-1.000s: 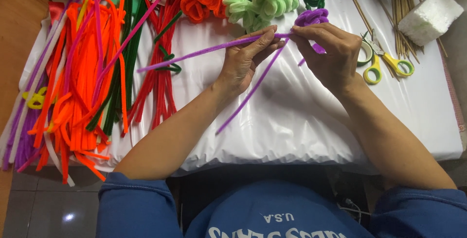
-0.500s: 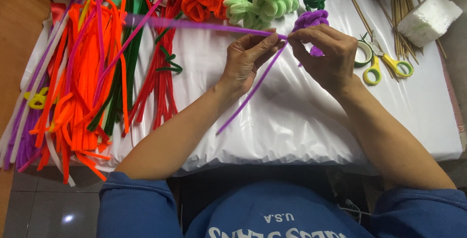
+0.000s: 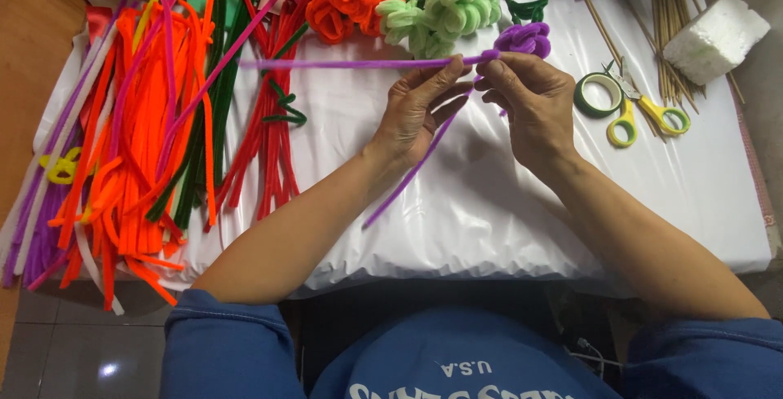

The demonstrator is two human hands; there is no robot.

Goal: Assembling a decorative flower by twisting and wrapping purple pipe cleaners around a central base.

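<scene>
Midair, both hands pinch purple pipe cleaners.
Left hand holds pipe cleaner stretching leftward; right hand grips second strand slanting down beneath the left.

The white table cover lies bare below and between the forearms, so a hand can pass freely there and along the near edge. To the left, a thick spread of orange, red, green and purple pipe cleaners blocks the way. Across the far edge stand pipe-cleaner flowers. To the right, a roll of green tape, yellow-handled scissors, wooden sticks and a white foam block crowd the corner.
</scene>
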